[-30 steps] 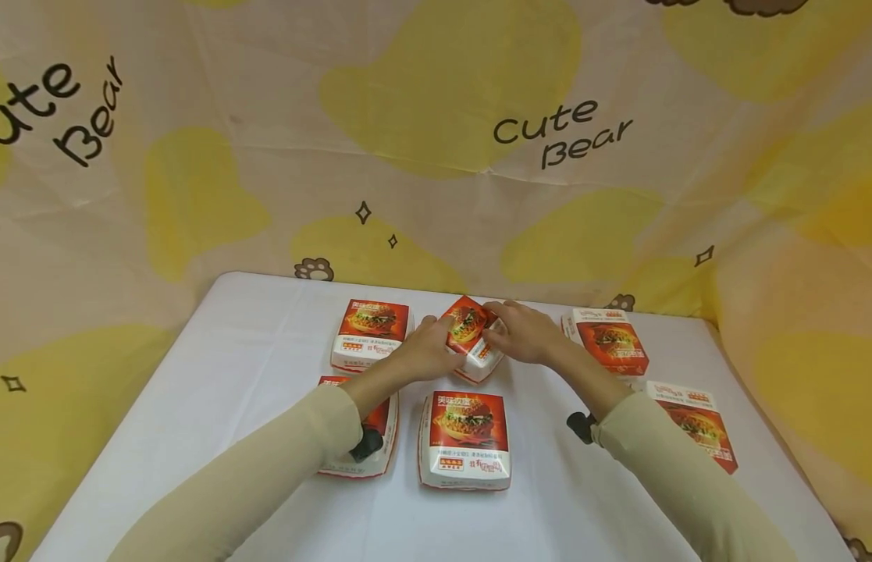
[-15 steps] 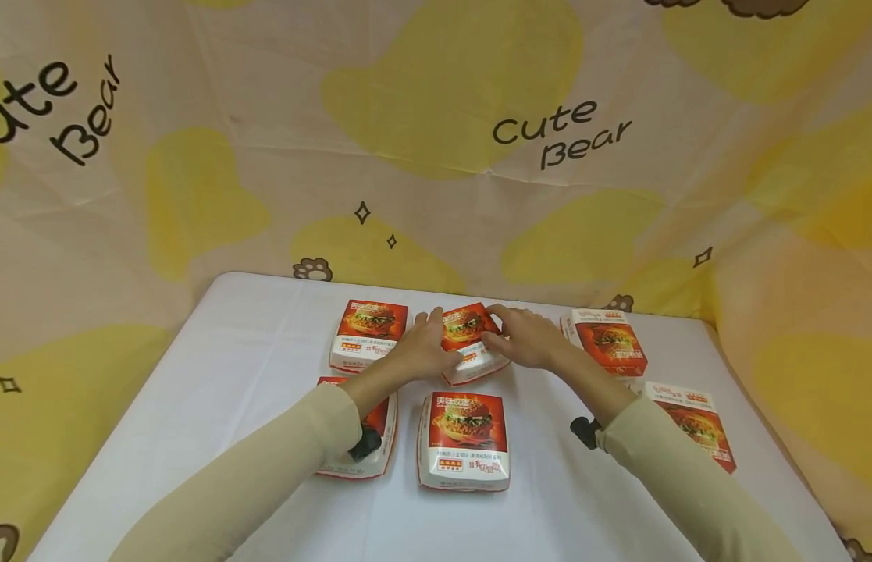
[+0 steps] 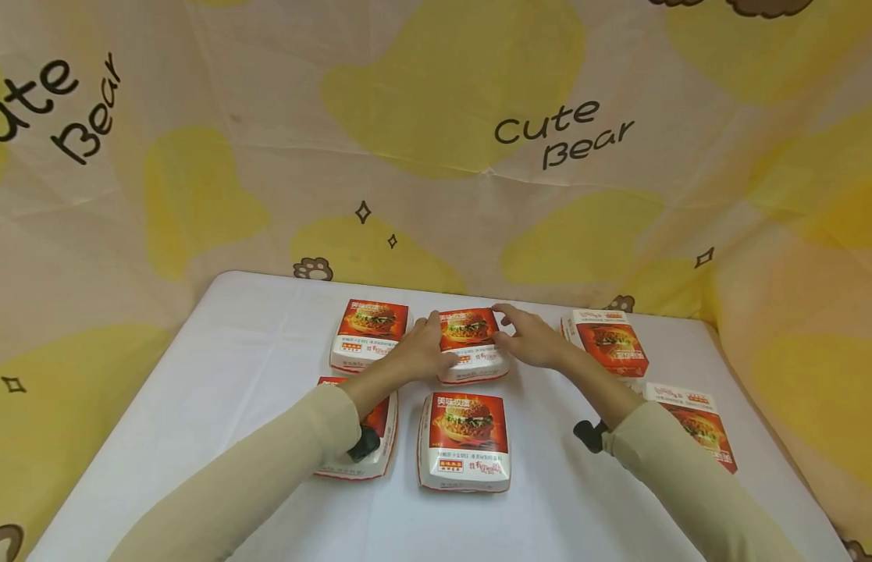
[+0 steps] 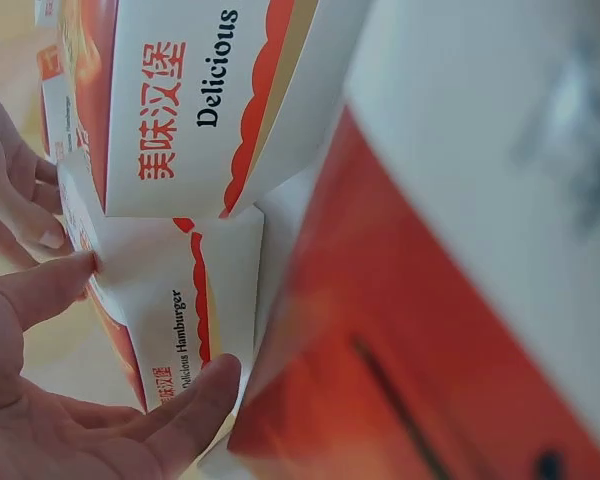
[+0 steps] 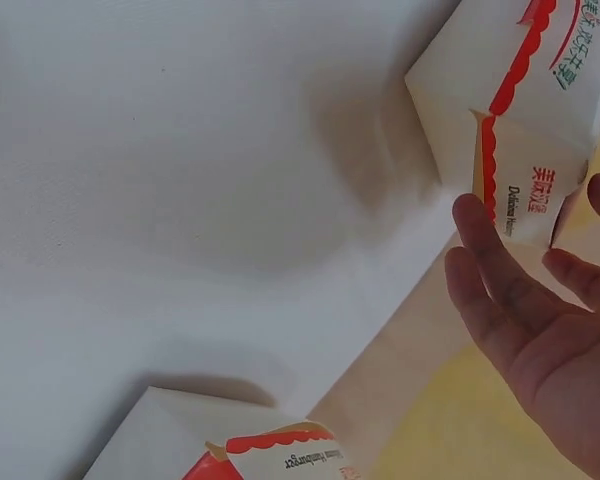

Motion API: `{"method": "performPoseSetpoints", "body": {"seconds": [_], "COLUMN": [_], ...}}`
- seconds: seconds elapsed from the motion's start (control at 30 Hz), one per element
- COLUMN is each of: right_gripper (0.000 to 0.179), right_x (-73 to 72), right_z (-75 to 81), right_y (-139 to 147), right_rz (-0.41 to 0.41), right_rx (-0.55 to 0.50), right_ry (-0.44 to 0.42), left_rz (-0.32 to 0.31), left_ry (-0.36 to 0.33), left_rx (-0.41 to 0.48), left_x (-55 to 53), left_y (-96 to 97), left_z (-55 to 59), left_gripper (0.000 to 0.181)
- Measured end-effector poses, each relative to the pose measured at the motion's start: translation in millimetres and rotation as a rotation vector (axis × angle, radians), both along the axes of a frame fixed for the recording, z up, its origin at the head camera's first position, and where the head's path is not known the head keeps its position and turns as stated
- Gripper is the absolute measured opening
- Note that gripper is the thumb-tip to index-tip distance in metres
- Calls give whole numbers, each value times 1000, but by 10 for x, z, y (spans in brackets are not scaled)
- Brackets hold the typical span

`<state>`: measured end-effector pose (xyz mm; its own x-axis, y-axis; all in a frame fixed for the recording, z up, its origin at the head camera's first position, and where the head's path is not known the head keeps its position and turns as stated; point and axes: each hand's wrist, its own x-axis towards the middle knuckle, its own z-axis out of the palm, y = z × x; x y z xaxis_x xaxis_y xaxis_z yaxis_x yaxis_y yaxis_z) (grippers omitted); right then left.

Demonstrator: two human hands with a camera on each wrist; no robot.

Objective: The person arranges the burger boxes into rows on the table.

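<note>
Beige-and-yellow printed fabric backdrop [image 3: 421,101] behind your white table [image 3: 197,421]. Your beige sleeves [image 3: 267,460] over near side. Red-and-white square cardboard burger box [image 3: 471,332] at far middle of table. Others like it: near-middle box [image 3: 465,437], left-far box [image 3: 371,328], left-near box [image 3: 389,429], right-far box [image 3: 611,343], right-near box [image 3: 697,421]. Your left hand [image 3: 418,355], fingers spread, fairly straight, touches far-middle box's left side. Your right hand [image 3: 530,337], fingers relaxed, lies at its right edge.

A big pale cloth [image 3: 436,191] is hanging behind the back edge of the white table [image 3: 562,499] and past both sides. It is showing yellow blobs [image 3: 457,86] and the words "Cute Bear" [image 3: 564,134]. A brown paw print [image 3: 313,269] is peeking out near the table's back left corner.
</note>
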<state>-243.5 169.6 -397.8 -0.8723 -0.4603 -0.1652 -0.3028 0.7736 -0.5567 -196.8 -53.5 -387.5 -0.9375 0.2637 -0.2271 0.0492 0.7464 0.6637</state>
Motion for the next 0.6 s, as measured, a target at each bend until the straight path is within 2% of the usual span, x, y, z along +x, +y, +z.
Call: {"method": "performPoseSetpoints", "body": {"seconds": [0.33, 0.6], "right_gripper": [62, 63], "right_x": [86, 131], "right_z": [4, 10], "right_y": [10, 1], "right_rz": [-15, 0], "right_rx": [-45, -59], "right_ry": [-70, -66], "left_rz": [-60, -83], "left_ry": [-69, -61], "left_rx": [-12, -16], "left_x": [-1, -15], "left_y": [-27, -40], "left_z": [57, 55], "left_gripper": [78, 76]}}
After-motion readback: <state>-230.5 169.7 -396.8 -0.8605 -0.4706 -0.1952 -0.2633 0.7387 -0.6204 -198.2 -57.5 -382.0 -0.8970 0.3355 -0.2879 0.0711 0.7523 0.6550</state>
